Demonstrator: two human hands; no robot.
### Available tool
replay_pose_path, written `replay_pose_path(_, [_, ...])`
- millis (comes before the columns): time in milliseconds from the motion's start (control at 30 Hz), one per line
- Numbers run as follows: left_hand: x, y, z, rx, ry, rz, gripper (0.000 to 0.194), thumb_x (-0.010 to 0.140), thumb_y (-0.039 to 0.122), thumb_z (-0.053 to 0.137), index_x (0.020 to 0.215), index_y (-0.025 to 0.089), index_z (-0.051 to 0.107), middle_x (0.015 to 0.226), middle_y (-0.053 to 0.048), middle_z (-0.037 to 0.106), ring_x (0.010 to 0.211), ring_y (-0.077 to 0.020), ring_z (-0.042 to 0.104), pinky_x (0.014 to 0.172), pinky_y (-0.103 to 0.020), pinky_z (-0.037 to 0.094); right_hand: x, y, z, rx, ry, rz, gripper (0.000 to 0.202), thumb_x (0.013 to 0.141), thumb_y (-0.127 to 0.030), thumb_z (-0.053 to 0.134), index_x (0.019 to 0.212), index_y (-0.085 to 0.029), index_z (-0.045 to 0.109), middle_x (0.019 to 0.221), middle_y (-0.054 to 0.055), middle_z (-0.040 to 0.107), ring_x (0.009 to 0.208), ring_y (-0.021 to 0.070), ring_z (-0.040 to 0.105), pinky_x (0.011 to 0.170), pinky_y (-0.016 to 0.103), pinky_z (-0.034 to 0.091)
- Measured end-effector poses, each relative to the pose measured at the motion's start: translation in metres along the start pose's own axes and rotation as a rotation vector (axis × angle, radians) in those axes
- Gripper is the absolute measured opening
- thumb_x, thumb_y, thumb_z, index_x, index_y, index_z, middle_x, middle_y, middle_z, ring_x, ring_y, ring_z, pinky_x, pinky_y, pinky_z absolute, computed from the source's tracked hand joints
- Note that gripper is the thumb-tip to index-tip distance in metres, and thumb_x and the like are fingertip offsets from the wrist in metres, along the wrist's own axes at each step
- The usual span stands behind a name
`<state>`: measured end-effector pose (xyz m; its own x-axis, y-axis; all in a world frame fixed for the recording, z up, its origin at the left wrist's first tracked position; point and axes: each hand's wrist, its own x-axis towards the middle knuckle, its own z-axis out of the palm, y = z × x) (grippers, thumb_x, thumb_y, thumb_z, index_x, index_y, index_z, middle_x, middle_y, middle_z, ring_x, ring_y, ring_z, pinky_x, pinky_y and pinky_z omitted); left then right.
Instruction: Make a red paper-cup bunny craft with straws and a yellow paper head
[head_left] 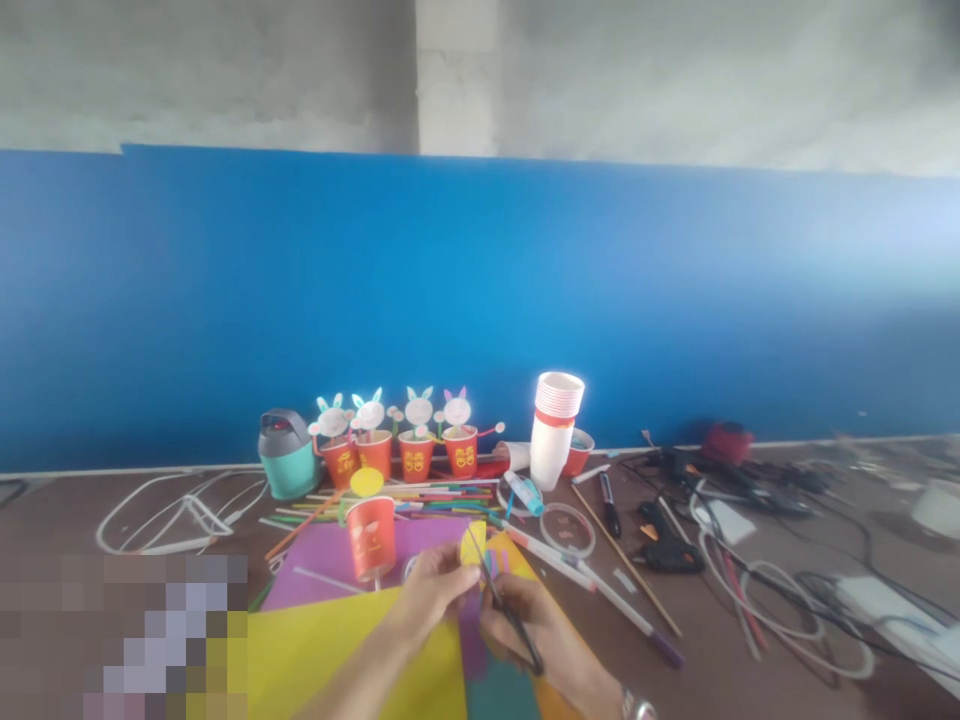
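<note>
My left hand [435, 585] pinches a small piece of yellow paper [473, 540] between thumb and fingers. My right hand [532, 625] grips a pair of scissors [517, 628] by the dark handles, its blades at the edge of the yellow piece. Beneath both hands lie sheets of coloured paper, among them a large yellow sheet [345, 650] and a purple sheet [315, 560]. Just beyond my left hand, a red paper cup [372, 540] is tipped over, with a yellow paper disc [367, 482] at its top.
Several red cups with rabbit faces [416, 455] line the blue partition [480, 280]. Coloured sticks [427, 495] lie before them. A stack of white cups [553, 430] stands to their right. A glue gun [667, 540], markers [637, 620] and tangled cables [765, 600] occupy the right side.
</note>
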<state>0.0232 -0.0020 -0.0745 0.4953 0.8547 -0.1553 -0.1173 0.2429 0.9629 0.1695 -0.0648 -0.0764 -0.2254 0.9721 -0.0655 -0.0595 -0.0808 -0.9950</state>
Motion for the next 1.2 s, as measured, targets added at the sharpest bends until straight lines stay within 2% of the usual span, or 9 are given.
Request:
replay_pose_path(200, [-0.001, 0.002, 0.000, 0.025, 0.007, -0.014, 0.040, 0.056, 0.051, 0.077, 0.068, 0.015, 0.066, 0.049, 0.005, 0.053, 0.038, -0.0046, 0.030, 0.042, -0.022, 0.017, 0.001, 0.006, -0.001, 0.041, 0.008, -0.018, 0.047, 0.065, -0.060, 0.071, 0.065, -0.021, 0.046, 0.043, -0.010, 0.040, 0.038, 0.0055, 0.032, 0.040, 0.020, 0.026])
replay_pose_path(400, [-0.001, 0.001, -0.002, 0.032, 0.026, -0.038, 0.040, 0.056, 0.051, 0.077, 0.069, 0.015, 0.065, 0.053, 0.003, 0.055, 0.042, -0.0066, 0.038, 0.042, -0.021, 0.018, -0.002, -0.005, -0.001, -0.031, 0.026, 0.004, 0.048, 0.064, -0.062, 0.071, 0.063, -0.020, 0.048, 0.044, -0.008, 0.042, 0.039, 0.0070, 0.036, 0.041, 0.021, 0.027])
replay_pose_path(567, [-0.001, 0.001, -0.003, 0.030, 0.030, -0.038, 0.040, 0.057, 0.051, 0.077, 0.064, 0.014, 0.063, 0.048, 0.004, 0.053, 0.039, -0.0052, 0.035, 0.041, -0.021, 0.018, -0.004, -0.007, -0.001, -0.011, 0.012, -0.014, 0.050, 0.064, -0.064, 0.070, 0.063, -0.020, 0.048, 0.042, -0.008, 0.045, 0.038, 0.0055, 0.034, 0.039, 0.020, 0.025])
replay_pose_path(733, [-0.002, 0.002, -0.003, 0.008, 0.063, -0.041, 0.039, 0.058, 0.048, 0.078, 0.061, 0.016, 0.057, 0.048, 0.005, 0.055, 0.041, -0.0058, 0.039, 0.041, -0.020, 0.020, -0.003, -0.004, -0.003, -0.040, 0.020, -0.011, 0.052, 0.064, -0.067, 0.068, 0.067, -0.019, 0.050, 0.044, -0.005, 0.051, 0.036, 0.0047, 0.033, 0.037, 0.019, 0.022])
replay_pose_path(1000, [-0.003, 0.004, -0.001, -0.011, 0.088, -0.051, 0.040, 0.056, 0.048, 0.078, 0.060, 0.017, 0.053, 0.047, 0.005, 0.054, 0.041, -0.0054, 0.037, 0.041, -0.020, 0.017, -0.004, -0.005, -0.003, -0.026, 0.033, -0.019, 0.050, 0.065, -0.064, 0.071, 0.066, -0.018, 0.051, 0.044, -0.004, 0.051, 0.036, 0.0046, 0.034, 0.037, 0.019, 0.022])
replay_pose_path(1200, [-0.002, 0.003, -0.002, -0.026, 0.063, -0.047, 0.041, 0.056, 0.050, 0.078, 0.060, 0.017, 0.054, 0.047, 0.005, 0.054, 0.039, -0.0047, 0.034, 0.041, -0.021, 0.015, -0.002, 0.000, -0.004, -0.005, 0.029, -0.024, 0.051, 0.065, -0.065, 0.070, 0.066, -0.018, 0.051, 0.045, -0.005, 0.050, 0.037, 0.0053, 0.037, 0.038, 0.018, 0.025])
